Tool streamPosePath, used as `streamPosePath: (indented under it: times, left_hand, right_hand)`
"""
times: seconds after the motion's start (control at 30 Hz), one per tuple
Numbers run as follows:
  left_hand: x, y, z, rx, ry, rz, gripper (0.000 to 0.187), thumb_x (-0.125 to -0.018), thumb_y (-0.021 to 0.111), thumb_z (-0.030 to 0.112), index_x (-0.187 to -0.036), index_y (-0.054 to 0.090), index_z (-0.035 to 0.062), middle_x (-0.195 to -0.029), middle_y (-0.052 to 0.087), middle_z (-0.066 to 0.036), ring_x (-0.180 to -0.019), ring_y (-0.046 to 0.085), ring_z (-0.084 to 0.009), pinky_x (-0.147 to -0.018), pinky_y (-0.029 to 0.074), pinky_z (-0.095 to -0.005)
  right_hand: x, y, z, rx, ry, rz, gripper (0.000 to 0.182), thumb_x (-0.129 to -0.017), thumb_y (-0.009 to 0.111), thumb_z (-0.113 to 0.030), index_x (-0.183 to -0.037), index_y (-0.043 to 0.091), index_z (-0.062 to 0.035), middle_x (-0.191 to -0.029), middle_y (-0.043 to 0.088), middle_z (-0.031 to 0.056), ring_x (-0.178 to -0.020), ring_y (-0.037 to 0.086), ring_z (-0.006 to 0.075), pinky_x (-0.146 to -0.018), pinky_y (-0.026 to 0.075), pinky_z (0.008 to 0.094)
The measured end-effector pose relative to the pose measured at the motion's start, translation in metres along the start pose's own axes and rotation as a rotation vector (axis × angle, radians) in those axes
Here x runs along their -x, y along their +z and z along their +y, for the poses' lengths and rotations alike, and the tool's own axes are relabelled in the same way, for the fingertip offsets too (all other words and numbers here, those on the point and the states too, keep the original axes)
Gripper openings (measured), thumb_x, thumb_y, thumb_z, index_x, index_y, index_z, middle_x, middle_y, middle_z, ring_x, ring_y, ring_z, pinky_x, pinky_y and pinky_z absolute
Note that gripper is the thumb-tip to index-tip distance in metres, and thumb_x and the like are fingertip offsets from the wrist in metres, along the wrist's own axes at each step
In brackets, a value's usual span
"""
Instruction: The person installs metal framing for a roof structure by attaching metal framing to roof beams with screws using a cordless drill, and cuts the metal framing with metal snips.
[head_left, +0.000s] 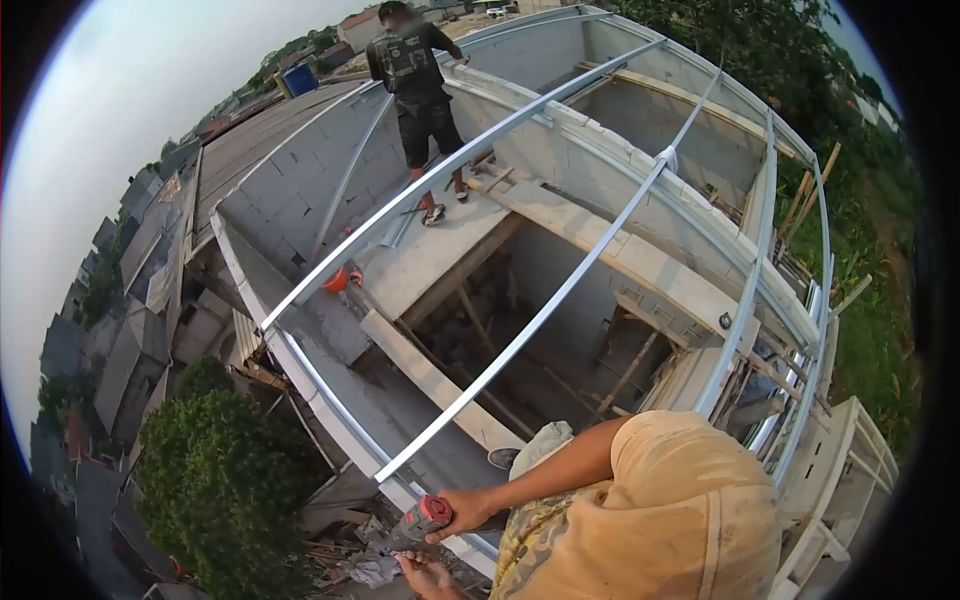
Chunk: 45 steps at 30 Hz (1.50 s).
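Observation:
My right hand grips a red and black cordless drill beside the top of the near wall. Just below the drill, my left hand is partly cut off by the bottom edge, its fingers curled together. What its fingertips hold, if anything, is too small to make out. Close by, a long silver metal beam rests its near end on a metal strip along the wall top. My arm in a tan sleeve crosses the lower right, and a shoe shows near a plank.
A co-worker stands on a concrete slab across the opening. Another metal beam spans the block walls. Below lies a deep opening with wooden props. An orange bucket stands left; a tree grows outside the wall.

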<state>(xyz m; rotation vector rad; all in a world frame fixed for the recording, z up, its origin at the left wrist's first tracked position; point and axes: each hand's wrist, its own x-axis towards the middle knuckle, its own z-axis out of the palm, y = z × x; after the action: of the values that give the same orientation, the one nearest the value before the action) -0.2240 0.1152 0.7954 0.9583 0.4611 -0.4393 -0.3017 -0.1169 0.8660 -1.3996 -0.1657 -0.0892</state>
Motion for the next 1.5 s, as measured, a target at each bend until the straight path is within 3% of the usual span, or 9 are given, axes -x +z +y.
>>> streamPosePath:
  times: [0.3,0.47,0.57,0.77,1.1,1.3,1.37,1.5]
  left_hand:
    - [0.003,0.005,0.002,-0.061,0.030,-0.025,0.031,-0.094,0.051,0.016,-0.118,0.053,-0.0035,-0.104,0.059,-0.010,-0.085,0.059,-0.0188,-0.078,0.051,-0.0303]
    - [0.007,0.009,0.005,-0.116,0.046,-0.054,0.031,-0.094,0.052,0.016,-0.118,0.054,-0.0038,-0.103,0.060,-0.009,-0.083,0.059,-0.0179,-0.077,0.051,-0.0295]
    - [0.009,0.010,0.010,-0.158,0.074,-0.071,0.030,-0.095,0.052,0.016,-0.117,0.055,-0.0040,-0.102,0.060,-0.009,-0.083,0.059,-0.0174,-0.076,0.051,-0.0291]
    - [0.012,0.006,0.021,-0.237,0.110,-0.107,0.030,-0.095,0.053,0.017,-0.116,0.056,-0.0043,-0.100,0.061,-0.009,-0.082,0.058,-0.0164,-0.076,0.051,-0.0282]
    - [0.020,-0.003,0.033,-0.306,0.158,-0.146,0.029,-0.096,0.055,0.018,-0.115,0.058,-0.0049,-0.097,0.062,-0.008,-0.079,0.058,-0.0147,-0.074,0.051,-0.0268]
    - [0.027,-0.014,0.038,-0.327,0.181,-0.154,0.029,-0.097,0.056,0.019,-0.114,0.059,-0.0052,-0.096,0.062,-0.008,-0.078,0.058,-0.0137,-0.073,0.051,-0.0259]
    - [0.029,-0.015,0.039,-0.338,0.194,-0.155,0.029,-0.097,0.057,0.019,-0.113,0.060,-0.0053,-0.095,0.062,-0.007,-0.078,0.058,-0.0134,-0.073,0.051,-0.0256]
    - [0.032,-0.018,0.043,-0.360,0.211,-0.162,0.029,-0.098,0.057,0.020,-0.113,0.061,-0.0056,-0.094,0.063,-0.007,-0.077,0.057,-0.0127,-0.073,0.051,-0.0250]
  right_hand:
    - [-0.003,0.000,0.008,0.000,-0.012,-0.102,0.048,-0.087,0.078,-0.039,-0.111,0.066,0.0000,-0.095,0.071,0.0054,-0.084,0.057,0.0097,-0.080,0.049,0.0287]
    - [-0.006,0.002,0.025,-0.006,-0.139,-0.132,0.041,-0.083,0.083,-0.026,-0.109,0.066,0.0001,-0.094,0.071,0.0050,-0.083,0.057,0.0087,-0.077,0.049,0.0291]
    - [-0.002,-0.005,-0.001,-0.002,-0.119,-0.175,0.038,-0.082,0.083,-0.022,-0.108,0.066,-0.0001,-0.095,0.072,0.0046,-0.084,0.058,0.0082,-0.078,0.049,0.0291]
    - [0.001,0.001,0.010,-0.083,-0.189,-0.100,0.036,-0.083,0.082,-0.021,-0.108,0.066,-0.0007,-0.095,0.071,0.0053,-0.084,0.058,0.0079,-0.078,0.049,0.0289]
    - [0.002,0.005,0.004,-0.077,-0.061,-0.185,0.037,-0.083,0.081,-0.018,-0.111,0.065,0.0000,-0.099,0.071,0.0036,-0.090,0.059,0.0085,-0.085,0.049,0.0294]
    - [0.001,0.011,0.010,-0.180,-0.101,-0.181,0.038,-0.084,0.080,-0.016,-0.114,0.064,-0.0002,-0.099,0.071,0.0030,-0.088,0.061,0.0088,-0.080,0.050,0.0278]
    - [0.002,0.012,0.007,-0.359,-0.011,-0.199,0.036,-0.084,0.080,-0.014,-0.113,0.064,-0.0007,-0.098,0.070,0.0040,-0.087,0.062,0.0090,-0.078,0.051,0.0275]
    - [0.002,0.010,0.015,-0.392,0.063,-0.264,0.033,-0.084,0.079,-0.013,-0.112,0.064,-0.0013,-0.097,0.070,0.0042,-0.086,0.063,0.0098,-0.077,0.052,0.0276]
